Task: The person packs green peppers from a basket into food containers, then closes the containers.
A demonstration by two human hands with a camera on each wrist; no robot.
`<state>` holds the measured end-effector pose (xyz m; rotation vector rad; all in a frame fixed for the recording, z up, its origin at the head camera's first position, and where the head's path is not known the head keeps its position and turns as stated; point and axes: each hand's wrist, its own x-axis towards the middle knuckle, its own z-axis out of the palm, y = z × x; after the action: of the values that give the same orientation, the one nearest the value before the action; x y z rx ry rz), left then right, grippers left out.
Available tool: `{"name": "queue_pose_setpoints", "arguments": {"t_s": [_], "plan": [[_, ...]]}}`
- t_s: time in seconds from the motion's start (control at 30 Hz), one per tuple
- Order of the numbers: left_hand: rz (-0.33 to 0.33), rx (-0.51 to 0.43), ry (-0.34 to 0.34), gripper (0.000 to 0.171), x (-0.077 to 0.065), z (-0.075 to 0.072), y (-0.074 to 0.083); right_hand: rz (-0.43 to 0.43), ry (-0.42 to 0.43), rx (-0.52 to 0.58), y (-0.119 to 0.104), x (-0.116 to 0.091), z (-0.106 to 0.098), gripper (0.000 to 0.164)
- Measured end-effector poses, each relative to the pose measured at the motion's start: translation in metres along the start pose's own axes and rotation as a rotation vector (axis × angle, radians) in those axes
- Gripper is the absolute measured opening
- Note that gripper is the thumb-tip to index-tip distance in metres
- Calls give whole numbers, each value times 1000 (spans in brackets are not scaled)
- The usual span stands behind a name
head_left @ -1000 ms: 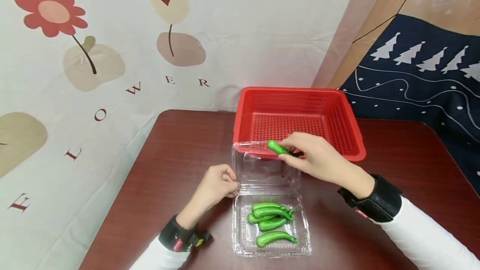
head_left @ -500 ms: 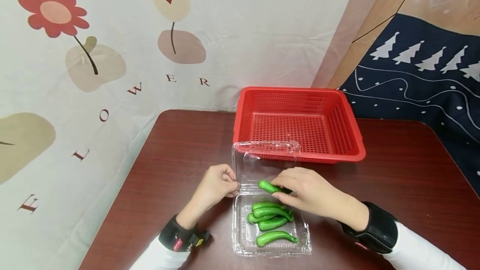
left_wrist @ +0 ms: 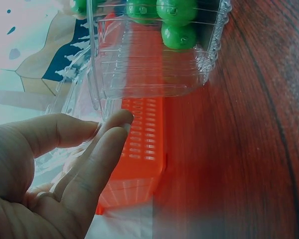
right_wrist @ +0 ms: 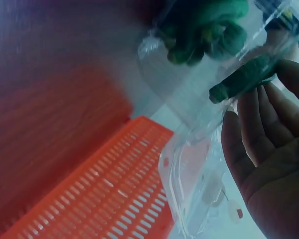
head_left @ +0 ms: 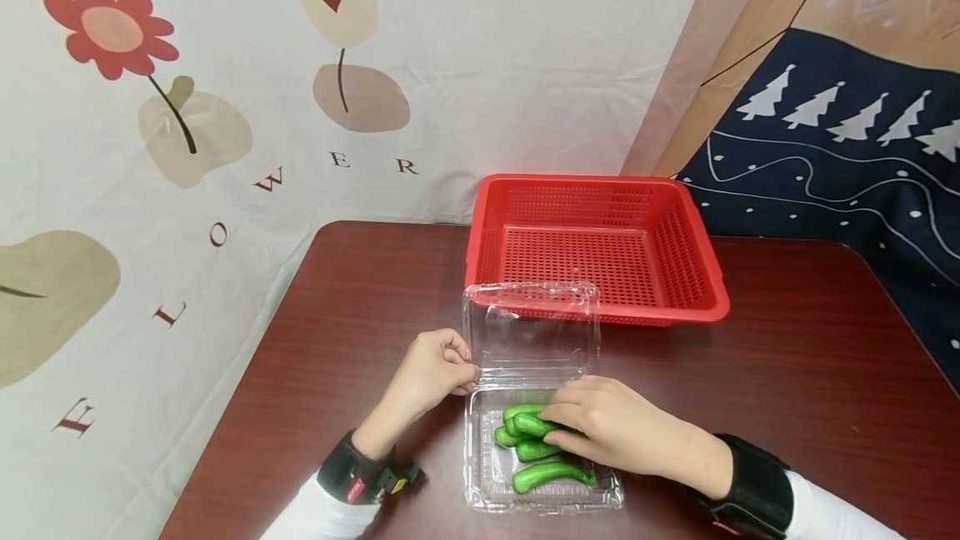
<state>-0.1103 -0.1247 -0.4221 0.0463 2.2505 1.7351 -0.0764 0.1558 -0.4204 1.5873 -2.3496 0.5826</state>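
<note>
A hinged clear plastic box (head_left: 480,486) lies on the table with its lid (head_left: 528,340) raised; several long green vegetables (head_left: 551,475), blunt at one end and tapering at the other, are in it. At the hinge's left end, my left hand (head_left: 435,365) pinches the plastic between thumb and fingertips, as the left wrist view (left_wrist: 65,159) also shows. My right hand (head_left: 618,427) is over the box, gripping another green vegetable (head_left: 532,425) just on top of the others. In the right wrist view, that held vegetable (right_wrist: 244,79) sticks out past the fingers (right_wrist: 236,144).
A red perforated basket (head_left: 487,232) stands behind the box, partly seen through the upright lid. The reddish-brown table (head_left: 360,298) extends to both sides. Printed cloth (head_left: 450,90) hangs behind it.
My right hand has come down and toward me from above the raised lid, bringing the green vegetable to the pile in the box. My left hand has stayed at the hinge.
</note>
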Motion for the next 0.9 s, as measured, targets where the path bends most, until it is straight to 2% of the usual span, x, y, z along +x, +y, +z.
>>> {"name": "queue_pose_setpoints", "arguments": {"t_s": [0.43, 0.9], "plan": [[0, 5, 2, 16, 0, -1, 1, -60, -1, -2, -8, -8, 17, 18], [-2, 8, 8, 16, 1, 0, 0, -45, -41, -18, -11, -12, 21, 21]]}}
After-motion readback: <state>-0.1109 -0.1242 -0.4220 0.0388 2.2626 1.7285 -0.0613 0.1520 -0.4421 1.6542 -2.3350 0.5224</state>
